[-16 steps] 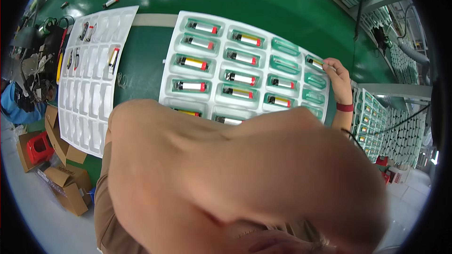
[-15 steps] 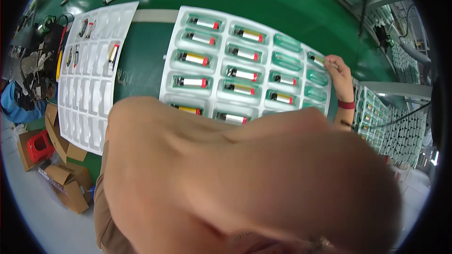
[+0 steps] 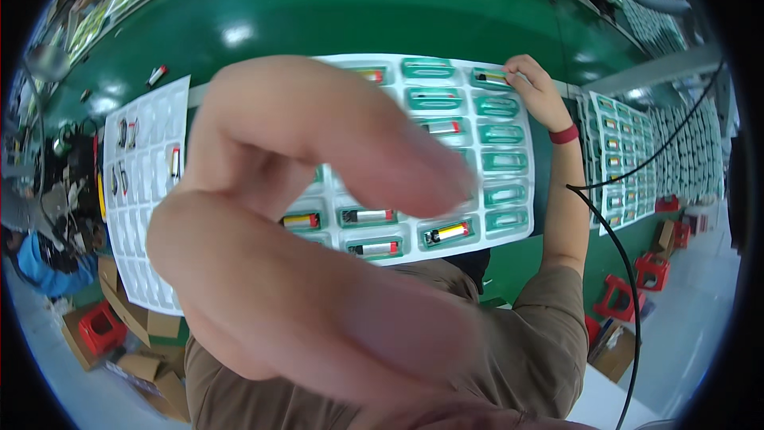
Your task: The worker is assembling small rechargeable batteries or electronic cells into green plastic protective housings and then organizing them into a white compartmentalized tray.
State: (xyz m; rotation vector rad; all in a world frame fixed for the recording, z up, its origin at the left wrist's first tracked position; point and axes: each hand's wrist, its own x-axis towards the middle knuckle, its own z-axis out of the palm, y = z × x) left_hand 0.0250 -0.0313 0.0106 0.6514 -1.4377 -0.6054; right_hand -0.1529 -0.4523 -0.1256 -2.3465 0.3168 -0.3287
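Note:
My left hand [image 3: 294, 287] looms blurred and very close to the view, its curled fingers hiding much of the white moulded tray [image 3: 468, 89]. Its two nearest digits stand apart, with nothing between them. My right hand [image 3: 533, 89], wearing a red wristband, reaches to the tray's far right corner. Its fingers are drawn together at the end cell, beside a small cylinder [image 3: 489, 78]; what they grip is hidden. Other cylinders with red and black ends lie in green-lined cells, such as one with a yellow band [image 3: 447, 232]. Several right-hand cells show only green lining.
A second white tray [image 3: 143, 223] at the left holds a few small parts. Loose on the green table [image 3: 318, 8] lies a red-ended cylinder [image 3: 157, 76]. More filled trays [image 3: 621, 159] stand at the right. A black cable [image 3: 629, 271] hangs before my right arm.
The view has shifted, showing my right arm and several red stools. My left hand has gone from a broad blur across the lower view to separated digits. My right hand stays at the tray's corner.

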